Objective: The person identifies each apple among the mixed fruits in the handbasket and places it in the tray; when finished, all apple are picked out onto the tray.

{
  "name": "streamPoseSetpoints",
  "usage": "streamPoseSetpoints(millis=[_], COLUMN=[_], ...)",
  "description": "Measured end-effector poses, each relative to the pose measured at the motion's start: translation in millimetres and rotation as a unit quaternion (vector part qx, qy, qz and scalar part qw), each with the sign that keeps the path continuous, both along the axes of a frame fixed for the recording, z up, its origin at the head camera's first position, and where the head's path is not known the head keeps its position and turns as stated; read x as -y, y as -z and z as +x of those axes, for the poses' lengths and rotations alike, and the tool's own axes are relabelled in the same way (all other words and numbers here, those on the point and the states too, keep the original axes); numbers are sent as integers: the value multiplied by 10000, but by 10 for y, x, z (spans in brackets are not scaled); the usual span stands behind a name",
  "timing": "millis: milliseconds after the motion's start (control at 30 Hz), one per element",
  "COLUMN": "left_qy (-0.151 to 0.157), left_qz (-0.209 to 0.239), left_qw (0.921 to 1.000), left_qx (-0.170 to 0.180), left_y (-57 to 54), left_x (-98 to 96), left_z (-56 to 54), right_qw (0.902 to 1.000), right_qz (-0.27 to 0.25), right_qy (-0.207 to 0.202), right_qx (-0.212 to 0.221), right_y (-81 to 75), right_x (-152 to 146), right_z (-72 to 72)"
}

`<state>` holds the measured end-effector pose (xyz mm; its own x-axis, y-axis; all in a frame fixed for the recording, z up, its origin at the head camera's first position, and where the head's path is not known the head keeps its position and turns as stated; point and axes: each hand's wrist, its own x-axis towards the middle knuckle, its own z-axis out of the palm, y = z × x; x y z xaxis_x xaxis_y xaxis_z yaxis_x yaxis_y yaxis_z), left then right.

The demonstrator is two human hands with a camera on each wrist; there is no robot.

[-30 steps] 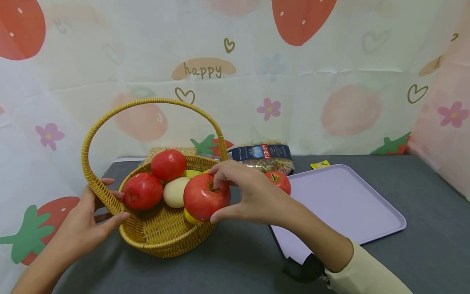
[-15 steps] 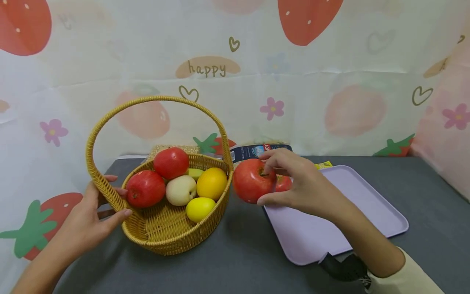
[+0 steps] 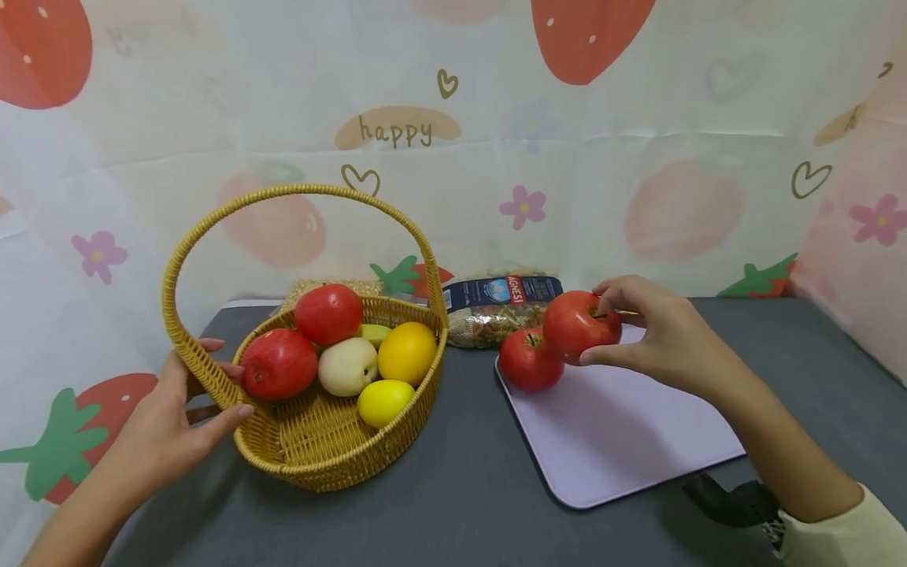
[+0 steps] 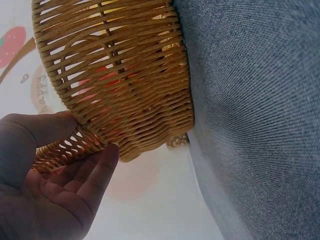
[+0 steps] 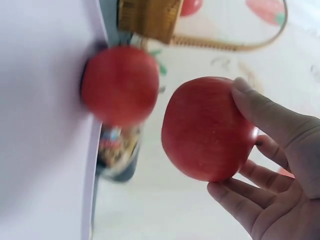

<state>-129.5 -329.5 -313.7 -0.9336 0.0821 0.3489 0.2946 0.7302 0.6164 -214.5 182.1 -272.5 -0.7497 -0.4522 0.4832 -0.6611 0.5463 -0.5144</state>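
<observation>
My right hand [image 3: 659,335] pinches a red apple [image 3: 577,327] by its sides, thumb and fingers around it, above the lilac tray [image 3: 631,449]. Another red apple [image 3: 530,362] sits on the tray's back left corner; in the right wrist view a gap shows between it and the held apple [image 5: 207,130]. On the left, my left hand [image 3: 159,421] grips the wicker basket [image 3: 333,472] by its rim at the foot of the handle, thumb outside. Inside lie two red fruits [image 3: 279,364], a pale round fruit [image 3: 349,367], an orange fruit [image 3: 408,353], a lemon [image 3: 386,402] and something yellow-green, partly hidden.
Behind the tray lies a bag of pasta [image 3: 496,311] with a dark blue label. A bag of grain-like bits [image 3: 340,288] is partly hidden behind the basket. A printed cloth [image 3: 595,181] hangs behind the grey tabletop [image 3: 453,488].
My right hand has carried the apple from over the basket rightward to above the tray. The fruit it covered in the basket now shows. My left hand keeps its grip on the basket.
</observation>
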Motion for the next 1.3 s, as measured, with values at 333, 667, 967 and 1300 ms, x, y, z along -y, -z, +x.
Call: streamPoseSetpoints(millis=[333,667,967,1300], left_qy=[25,37,12,56], left_qz=[27,65,63,78], left_qw=[10000,10000,10000,9999], left_qx=[11,-9,70,79], left_y=[11,5,-12,-14], left_x=[-6,0,1,4], left_z=[7,11,21,17], right_qw=[9877,9683,9914,9707], right_qz=[1029,2165,967,166], right_qy=[611,673,149,-1436], right_qx=[1007,1044,-864,-1921], right_y=[186,270,252,357], right_x=[-285,-179,162,1611], right_z=[-355,-478,-502,-300])
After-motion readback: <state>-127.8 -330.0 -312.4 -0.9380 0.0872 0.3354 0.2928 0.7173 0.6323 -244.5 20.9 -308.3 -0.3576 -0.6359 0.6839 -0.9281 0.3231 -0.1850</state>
